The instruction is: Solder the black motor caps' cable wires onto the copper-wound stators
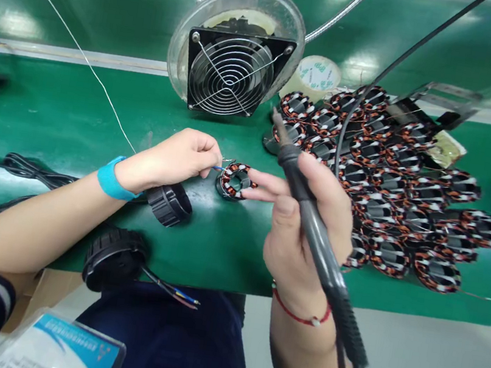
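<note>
My left hand [175, 161] is closed, pinching a thin wire [217, 168] at the copper-wound stator [234, 181], which sits on the green bench [101, 101] at 12 o'clock. My right hand [305, 217] grips a soldering iron [319, 244], fingertips [258, 180] just beside the stator. More stators [391, 193] lie piled at 2 o'clock.

And there's the fume extractor fan [232, 74] up on the green desk [56, 94], a tape roll [314, 77] right beside it, black ribbed plastic rings [169, 203] and coiled black cables [12, 167] out left!
</note>
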{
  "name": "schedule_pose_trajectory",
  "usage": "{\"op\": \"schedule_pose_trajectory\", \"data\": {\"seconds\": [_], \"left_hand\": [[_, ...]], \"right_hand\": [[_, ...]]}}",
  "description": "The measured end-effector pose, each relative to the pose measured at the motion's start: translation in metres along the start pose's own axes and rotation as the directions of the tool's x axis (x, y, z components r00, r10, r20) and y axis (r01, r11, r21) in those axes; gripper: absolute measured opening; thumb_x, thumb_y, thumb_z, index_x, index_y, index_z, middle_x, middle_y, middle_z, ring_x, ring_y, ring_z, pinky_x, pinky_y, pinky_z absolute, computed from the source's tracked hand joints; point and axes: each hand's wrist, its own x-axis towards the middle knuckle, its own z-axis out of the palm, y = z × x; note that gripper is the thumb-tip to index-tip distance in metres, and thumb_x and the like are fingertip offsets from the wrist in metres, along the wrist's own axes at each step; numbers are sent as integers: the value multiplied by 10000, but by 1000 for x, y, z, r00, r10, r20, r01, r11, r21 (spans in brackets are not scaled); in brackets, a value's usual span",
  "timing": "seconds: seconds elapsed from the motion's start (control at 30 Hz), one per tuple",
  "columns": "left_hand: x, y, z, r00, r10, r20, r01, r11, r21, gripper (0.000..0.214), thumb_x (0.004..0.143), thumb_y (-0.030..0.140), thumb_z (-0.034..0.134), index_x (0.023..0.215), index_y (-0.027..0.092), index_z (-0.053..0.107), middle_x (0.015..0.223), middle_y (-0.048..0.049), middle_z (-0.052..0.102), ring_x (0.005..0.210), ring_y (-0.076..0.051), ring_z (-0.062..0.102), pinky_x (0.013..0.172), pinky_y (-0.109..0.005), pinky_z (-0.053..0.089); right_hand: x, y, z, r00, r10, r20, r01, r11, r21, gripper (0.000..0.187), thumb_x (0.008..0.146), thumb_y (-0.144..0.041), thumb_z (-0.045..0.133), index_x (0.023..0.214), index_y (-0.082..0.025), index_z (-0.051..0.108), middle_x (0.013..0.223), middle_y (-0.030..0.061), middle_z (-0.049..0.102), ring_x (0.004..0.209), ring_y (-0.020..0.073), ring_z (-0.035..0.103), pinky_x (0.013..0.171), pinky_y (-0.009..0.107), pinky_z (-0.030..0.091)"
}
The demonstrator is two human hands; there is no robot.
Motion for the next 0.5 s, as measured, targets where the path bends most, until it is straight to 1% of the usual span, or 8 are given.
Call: {"op": "schedule_pose_trajectory", "data": {"seconds": [0.07,0.13,0.2,0.27,0.33,0.5], "left_hand": [[1,-1,0,1000,13,3,-13,1000,5,183,802,124,509,638,144,589,564,34,543,532,-76,448,559,-213,349],[1,-2,0,1000,29,0,-29,1000,4,189,809,129,501,640,145,585,565,37,540,535,-77,450,565,-212,352],[1,-3,0,999,40,-3,-40,999,-1,184,807,125,496,647,146,586,568,40,540,541,-77,455,569,-210,355],[1,-3,0,999,37,-5,-37,999,1,184,797,108,489,644,147,583,568,42,539,543,-78,455,567,-210,352],[0,-1,-1,999,32,-4,-32,999,4,190,782,89,481,623,149,567,563,43,535,538,-76,446,563,-210,346],[-2,0,-2,999,47,-4,-47,999,8,194,781,94,485,618,148,574,561,40,537,541,-79,452,568,-211,348]], "right_hand": [[10,-1,2,996,11,88,-4,997,-82,303,984,-308,513,1285,-294,542,1155,50,695,987,218,721,854,392,626],[16,2,5,984,15,175,15,986,-166,312,958,-274,544,1270,-281,542,1205,53,674,1096,226,675,968,423,566],[17,7,11,978,10,207,35,976,-214,366,919,-269,584,1280,-269,526,1272,66,640,1184,248,621,1028,459,512],[14,13,16,981,19,196,26,974,-225,389,904,-266,590,1286,-268,515,1265,70,640,1182,253,613,1035,473,491],[10,17,21,986,33,163,2,978,-209,372,910,-245,570,1276,-276,516,1209,60,664,1128,239,637,1014,461,495],[4,17,30,999,25,34,-17,975,-223,393,898,-221,578,1280,-281,508,1033,26,688,999,213,653,982,438,486]]}}
